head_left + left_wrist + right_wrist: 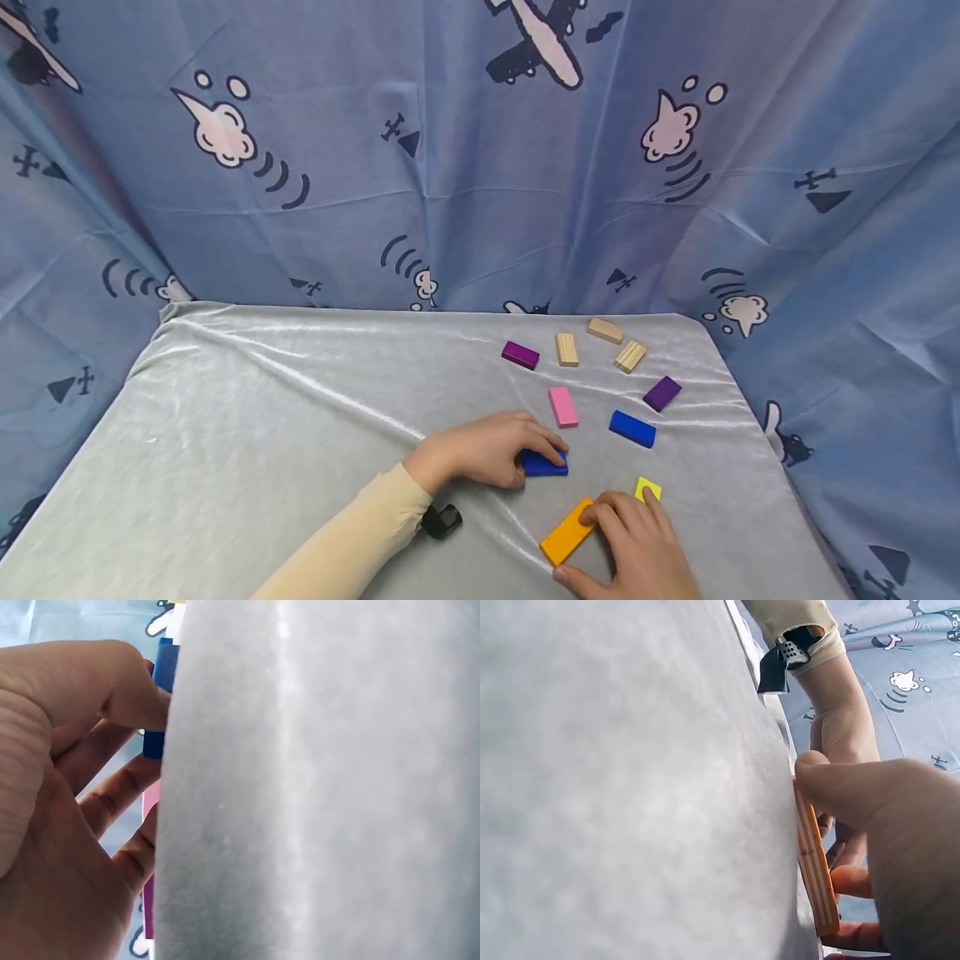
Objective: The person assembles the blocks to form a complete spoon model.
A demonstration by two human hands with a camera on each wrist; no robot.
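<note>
My left hand [498, 450] holds a blue block [546, 464] lying on the cloth, thumb at its near-left end and fingers over its right part. In the left wrist view the thumb lies against the blue block [154, 744]. Nearer to me, my right hand [633, 546] pinches an orange block [567, 532] lengthwise, thumb by the near end and fingertips at the far end. The right wrist view shows the orange block's striped side [814, 862] down on the cloth. A yellow block [647, 487] is partly hidden behind the right fingers.
Beyond the hands lie a pink block [563, 407], another blue block [632, 428], two purple blocks [521, 355] and three bare wood blocks [567, 349]. Wrinkled grey cloth [262, 433] covers the table. A patterned blue curtain [480, 167] hangs behind it.
</note>
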